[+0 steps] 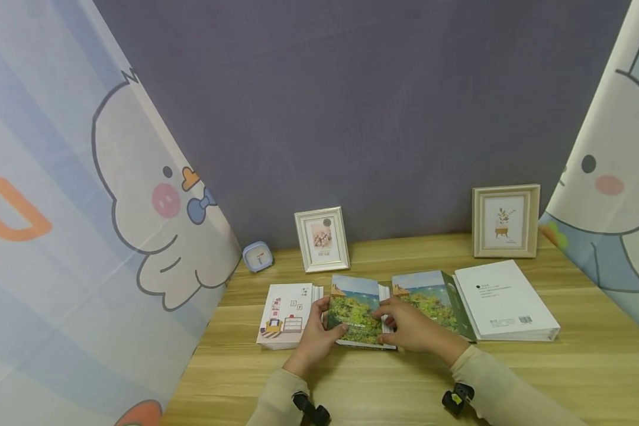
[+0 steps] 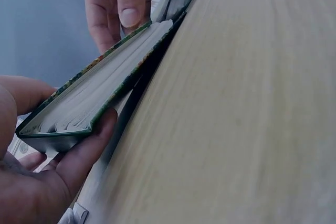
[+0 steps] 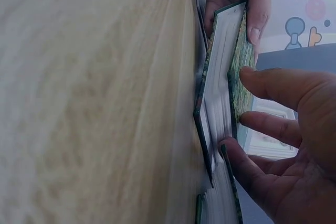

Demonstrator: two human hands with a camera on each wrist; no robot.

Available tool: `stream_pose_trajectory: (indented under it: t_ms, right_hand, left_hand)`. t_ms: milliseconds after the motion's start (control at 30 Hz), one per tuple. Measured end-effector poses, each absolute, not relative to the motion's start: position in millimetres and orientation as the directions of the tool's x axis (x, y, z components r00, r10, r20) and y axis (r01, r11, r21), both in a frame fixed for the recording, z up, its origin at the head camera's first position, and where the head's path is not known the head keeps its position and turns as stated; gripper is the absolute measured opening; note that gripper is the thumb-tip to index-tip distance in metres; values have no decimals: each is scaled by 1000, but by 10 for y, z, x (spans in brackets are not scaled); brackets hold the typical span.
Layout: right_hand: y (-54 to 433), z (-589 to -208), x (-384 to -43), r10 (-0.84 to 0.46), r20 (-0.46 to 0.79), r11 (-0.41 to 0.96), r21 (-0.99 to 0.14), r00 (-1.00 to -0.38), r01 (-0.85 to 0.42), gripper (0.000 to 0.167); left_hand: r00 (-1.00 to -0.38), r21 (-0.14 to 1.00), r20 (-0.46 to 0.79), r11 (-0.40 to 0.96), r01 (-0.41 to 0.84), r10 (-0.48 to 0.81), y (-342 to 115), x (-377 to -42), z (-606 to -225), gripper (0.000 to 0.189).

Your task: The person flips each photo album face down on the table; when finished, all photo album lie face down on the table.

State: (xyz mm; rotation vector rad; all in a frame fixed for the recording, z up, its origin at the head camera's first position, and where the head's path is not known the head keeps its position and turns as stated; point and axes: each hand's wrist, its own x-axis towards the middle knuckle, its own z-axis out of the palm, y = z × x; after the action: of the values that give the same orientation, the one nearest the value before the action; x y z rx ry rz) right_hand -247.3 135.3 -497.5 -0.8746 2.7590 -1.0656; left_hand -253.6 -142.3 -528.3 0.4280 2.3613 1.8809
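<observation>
Beige sleeves (image 1: pixel 506 387), two, black-strapped at the wrist. Landscape-covered hardback book (image 1: pixel 351 305), one, tilted over the bench (image 1: pixel 375 381). Left hand (image 1: pixel 315 334): fingers grasping its left edge. Right hand (image 1: pixel 412 325): fingertips touching its right side; whether pinching, cannot tell. Matching hardback (image 1: pixel 427 289), just right. White book (image 1: pixel 503 302), beyond. Illustrated white book (image 1: pixel 282 307), left.

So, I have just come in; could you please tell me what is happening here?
A person is handling a landscape book with both hands. The left hand grips its left edge, with that side tipped up off the table; the right hand touches it near the right edge. To its left lies a drawing book; to its right, a matching book, then a white book. A clock and two frames, one plain and one wider, stand behind.
</observation>
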Motion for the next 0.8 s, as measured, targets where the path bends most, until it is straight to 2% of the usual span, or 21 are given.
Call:
stream_pose_trajectory:
  t_ms: [400,633,800]
  right_hand:
    - [1356,-4931,-2459,-473,139,583,-691,-870,-427,47]
    - [1384,-4922,-2477,-400,143,616,-689,-905,-381,47]
    - [1398,-4935,-2510,-362,131,633,-692,-923,-346,47]
  left_hand:
    - [-980,972,145,163,166,137,-1394,-2562,-5270,81]
    - [-979,977,149,135,168,141,-1398,-2569,-5277,79]
    - [-979,984,156,67,165,128,-1398,-2588,-5280,79]
